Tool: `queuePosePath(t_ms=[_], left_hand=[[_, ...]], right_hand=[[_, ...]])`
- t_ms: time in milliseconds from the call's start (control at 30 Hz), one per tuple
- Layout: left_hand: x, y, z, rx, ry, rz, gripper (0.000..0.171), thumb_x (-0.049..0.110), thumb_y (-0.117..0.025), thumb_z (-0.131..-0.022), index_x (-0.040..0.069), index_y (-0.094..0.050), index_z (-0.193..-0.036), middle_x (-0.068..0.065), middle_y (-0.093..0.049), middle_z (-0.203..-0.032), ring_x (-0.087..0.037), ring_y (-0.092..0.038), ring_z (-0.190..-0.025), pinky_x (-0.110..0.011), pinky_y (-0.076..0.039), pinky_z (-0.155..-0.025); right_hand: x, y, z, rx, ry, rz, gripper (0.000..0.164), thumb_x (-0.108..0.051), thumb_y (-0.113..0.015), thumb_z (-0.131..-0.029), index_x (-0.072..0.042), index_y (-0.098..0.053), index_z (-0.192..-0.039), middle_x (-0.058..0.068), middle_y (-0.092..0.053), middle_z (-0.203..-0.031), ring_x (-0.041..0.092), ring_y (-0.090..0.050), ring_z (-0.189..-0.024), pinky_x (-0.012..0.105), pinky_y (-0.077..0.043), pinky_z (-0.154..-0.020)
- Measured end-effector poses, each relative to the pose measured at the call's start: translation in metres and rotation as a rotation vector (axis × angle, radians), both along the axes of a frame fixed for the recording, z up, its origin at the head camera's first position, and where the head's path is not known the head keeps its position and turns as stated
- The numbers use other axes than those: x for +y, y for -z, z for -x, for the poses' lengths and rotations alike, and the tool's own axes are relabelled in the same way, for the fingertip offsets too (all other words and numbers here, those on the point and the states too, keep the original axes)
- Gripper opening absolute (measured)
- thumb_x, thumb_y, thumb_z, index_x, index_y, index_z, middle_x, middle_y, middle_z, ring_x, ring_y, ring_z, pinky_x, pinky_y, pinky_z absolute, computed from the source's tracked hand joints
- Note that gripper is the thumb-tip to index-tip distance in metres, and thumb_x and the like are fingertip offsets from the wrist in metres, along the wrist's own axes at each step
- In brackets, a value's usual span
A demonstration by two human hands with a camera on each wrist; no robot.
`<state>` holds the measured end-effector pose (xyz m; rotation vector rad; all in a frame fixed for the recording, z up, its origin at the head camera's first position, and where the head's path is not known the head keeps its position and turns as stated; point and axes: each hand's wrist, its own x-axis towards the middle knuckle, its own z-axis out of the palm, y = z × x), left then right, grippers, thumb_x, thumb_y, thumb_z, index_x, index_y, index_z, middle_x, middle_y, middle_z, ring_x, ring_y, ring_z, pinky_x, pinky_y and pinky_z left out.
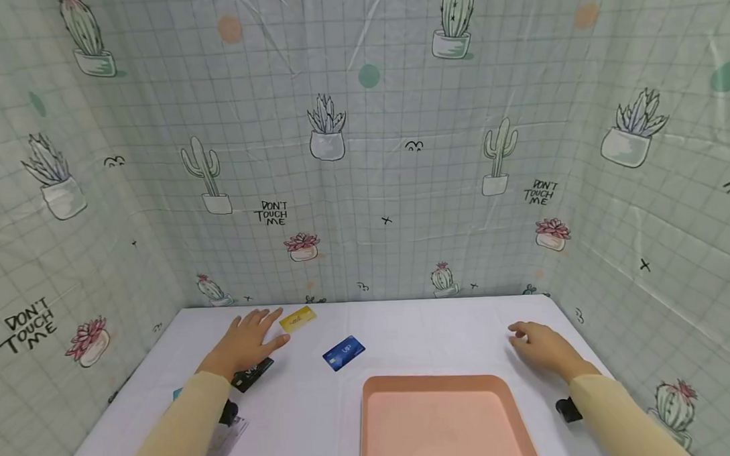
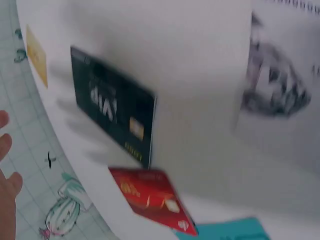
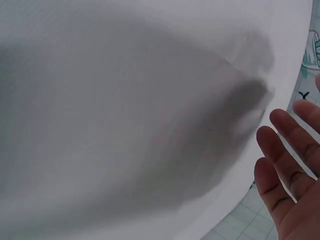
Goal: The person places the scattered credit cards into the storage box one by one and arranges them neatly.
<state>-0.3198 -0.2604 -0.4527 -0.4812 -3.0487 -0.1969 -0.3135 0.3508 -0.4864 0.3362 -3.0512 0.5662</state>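
Note:
My left hand [image 1: 245,343] hovers over the left side of the table with its fingers spread and nothing held. Partly beneath it lies a black VIP card [image 1: 253,374], seen whole in the left wrist view. A yellow card [image 1: 298,319] lies just past the fingertips, and a blue VIP card [image 1: 344,353] farther right. The left wrist view also shows a red card [image 2: 152,197] and a teal card [image 2: 230,230], both mostly hidden by the sleeve in the head view. Over the table's right side, my right hand [image 1: 544,346] holds nothing, its fingers loosely extended.
A shallow pink tray [image 1: 444,420] stands at the front middle of the white table [image 1: 417,333]. A greyish printed item [image 1: 224,444] lies at the front left, partly under the left sleeve. Cactus-patterned cloth [image 1: 363,188] walls the back and both sides.

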Motion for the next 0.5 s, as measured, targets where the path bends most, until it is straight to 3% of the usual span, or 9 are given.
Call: queuePosePath(t_ms=[200, 500], left_hand=[[0.022, 0.007, -0.007, -0.078, 0.013, -0.017, 0.075, 0.060, -0.051, -0.101, 0.008, -0.044, -0.155, -0.023, -0.049, -0.153, -0.049, -0.031, -0.150, -0.073, -0.012, -0.119], [0.045, 0.017, -0.006, -0.099, 0.073, -0.055, 0.073, 0.058, -0.057, -0.099, 0.011, -0.047, -0.155, -0.022, -0.048, -0.155, -0.045, -0.040, -0.146, -0.068, -0.031, -0.116]], right_hand=[[-0.001, 0.007, -0.011, 0.009, -0.017, 0.035, 0.024, -0.018, -0.061, -0.100, 0.000, -0.073, -0.111, 0.008, -0.073, -0.099, 0.026, -0.066, -0.091, 0.048, -0.053, -0.082], [-0.015, 0.005, -0.024, 0.028, -0.057, 0.120, 0.020, -0.020, -0.062, -0.101, -0.007, -0.075, -0.108, 0.002, -0.073, -0.098, 0.015, -0.062, -0.086, 0.040, -0.052, -0.076]])
